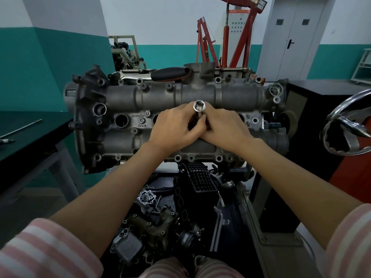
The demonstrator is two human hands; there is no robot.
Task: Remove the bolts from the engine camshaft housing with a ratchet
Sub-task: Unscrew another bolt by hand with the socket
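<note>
The camshaft housing [180,93] is a rough-cast grey aluminium cover with two long rounded humps running side to side, round plug wells between them and small flanged bolt bosses along its edges. It sits on top of the engine, straight ahead of the person. Cast or stamped between the humps is a line that reads roughly "Fara 10" [142,125]; a smaller code above it is too blurred to read.

Both hands meet over the middle of the housing. The left hand [174,127] and the right hand [224,127] each curl their fingers around the lower part of a polished steel socket [198,106], whose open hexagonal mouth points up toward the camera; the grip of each hand is closed on this tool. What lies under the fingers is hidden.

The ratchet [156,75] lies at the far edge of the housing, a chrome shaft with a black rubbery handle trimmed in red.

Below the engine lies a heap of dark, greasy parts [160,213]. A chrome handwheel [345,127] stands at the right, a dark tabletop [30,133] at the left, and red hoist frames [226,37] behind.
</note>
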